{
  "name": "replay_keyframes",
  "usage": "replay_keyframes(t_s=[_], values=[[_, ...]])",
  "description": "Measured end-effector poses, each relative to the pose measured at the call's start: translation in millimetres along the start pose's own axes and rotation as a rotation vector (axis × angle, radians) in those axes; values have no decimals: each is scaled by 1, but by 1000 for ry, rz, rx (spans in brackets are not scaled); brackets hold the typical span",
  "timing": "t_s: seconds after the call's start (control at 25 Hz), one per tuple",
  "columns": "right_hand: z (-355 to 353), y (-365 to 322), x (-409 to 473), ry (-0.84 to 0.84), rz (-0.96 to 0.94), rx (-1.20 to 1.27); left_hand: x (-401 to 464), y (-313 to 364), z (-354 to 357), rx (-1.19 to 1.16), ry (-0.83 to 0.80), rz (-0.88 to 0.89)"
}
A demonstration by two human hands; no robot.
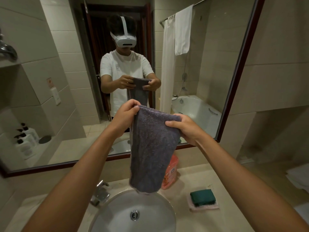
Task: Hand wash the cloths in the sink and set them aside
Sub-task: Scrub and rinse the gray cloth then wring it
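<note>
Care matters here: the grey cloth hangs over the sink at the worktop's front edge, so lowering it straight keeps drips inside. The left hand and right hand pinch its top corners, fingers curled, arms outstretched.

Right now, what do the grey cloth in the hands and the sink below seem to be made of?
The grey cloth looks like cotton terry: a matte, looped, fuzzy pile, hanging limp from both hands. The sink looks like glazed white ceramic, smooth and glossy, though enamel is possible. Its drain looks like polished chrome metal.
</note>
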State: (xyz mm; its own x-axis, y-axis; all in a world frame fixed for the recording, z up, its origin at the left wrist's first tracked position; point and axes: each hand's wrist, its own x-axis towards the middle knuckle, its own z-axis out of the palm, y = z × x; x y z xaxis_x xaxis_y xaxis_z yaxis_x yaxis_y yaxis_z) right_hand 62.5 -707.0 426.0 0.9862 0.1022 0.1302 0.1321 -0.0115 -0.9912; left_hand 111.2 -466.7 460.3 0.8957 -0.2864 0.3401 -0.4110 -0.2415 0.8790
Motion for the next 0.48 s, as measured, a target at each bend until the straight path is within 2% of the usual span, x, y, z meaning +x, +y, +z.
replay_keyframes(t_s=[0.08, 0.12, 0.2, 0.28, 0.36, 0.48], values=[[7, -9, 1, -8, 4, 100, 1, -7, 2, -64, 98, 0], [12, -13, 2, -17, 4, 175, 0, -11, 7, -222, 113, -58], [16, -22, 5, 7, 12, 317, -12, -22, 27, -684, -26, -314], [13, -29, 12, 100, 33, 440, -32, -40, 52, -919, -212, -500], [1, -32, 17, 211, 80, 479, -49, -51, 72, -949, -343, -498], [-16, -15, 13, 269, 262, 506, -49, -50, 84, -842, -358, -321]])
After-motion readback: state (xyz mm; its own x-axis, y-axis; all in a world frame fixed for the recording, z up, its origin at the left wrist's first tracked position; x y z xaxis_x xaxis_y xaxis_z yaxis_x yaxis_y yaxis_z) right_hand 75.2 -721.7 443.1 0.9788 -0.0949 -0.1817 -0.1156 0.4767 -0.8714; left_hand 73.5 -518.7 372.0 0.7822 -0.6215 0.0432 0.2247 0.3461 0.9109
